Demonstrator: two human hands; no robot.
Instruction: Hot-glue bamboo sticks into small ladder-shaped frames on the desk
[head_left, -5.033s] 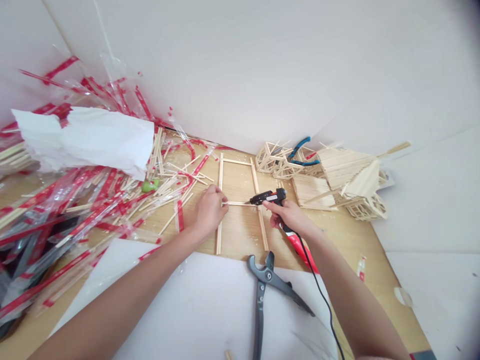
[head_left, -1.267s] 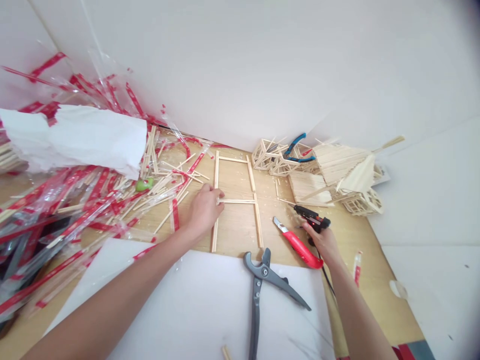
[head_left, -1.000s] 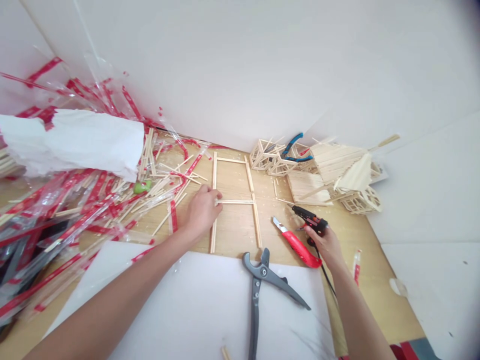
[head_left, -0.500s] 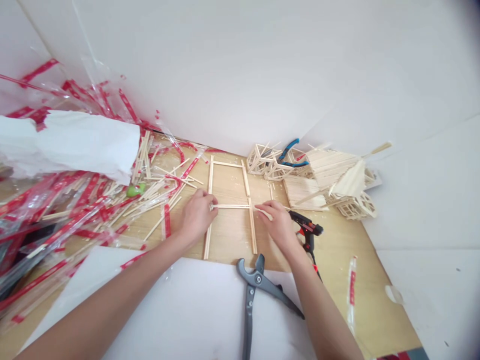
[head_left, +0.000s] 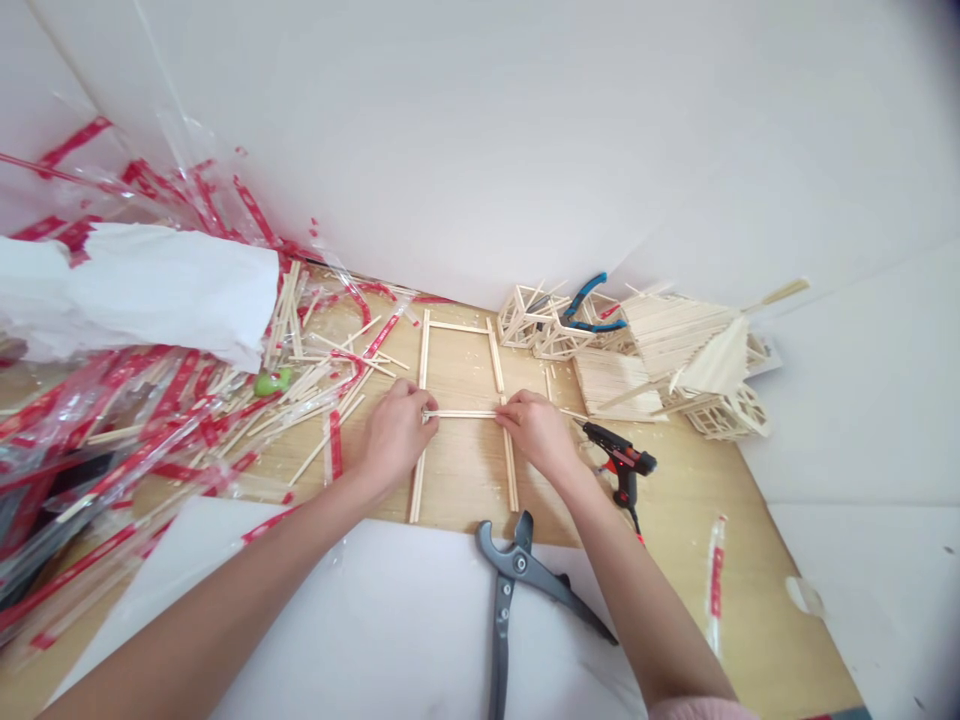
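A frame of thin wooden sticks [head_left: 422, 350] lies flat on the wooden table, with two long sides and a bar across its far end. Across its middle runs a wooden crosspiece [head_left: 466, 414] that looks like paired sticks. My left hand [head_left: 397, 425] pinches the crosspiece's left end, beside the frame's left side. At the other end, my right hand [head_left: 534, 428] has its fingers closed on the crosspiece over the right side, hiding that joint. A black hot glue gun [head_left: 621, 462] lies to the right of my right hand.
A grey cutter [head_left: 517, 565] rests open-jawed on white paper [head_left: 405, 620] in front. Loose sticks [head_left: 300, 400] and red-and-clear wrappers [head_left: 172, 400] heap up at left. Small stick models [head_left: 559, 335], blue-handled pliers [head_left: 589, 300] and a slatted wooden model [head_left: 682, 340] stand at the back right.
My right hand has moved left from beside the frame and closed on the crosspiece's right end. My left hand keeps its pinch. The view has shifted slightly.
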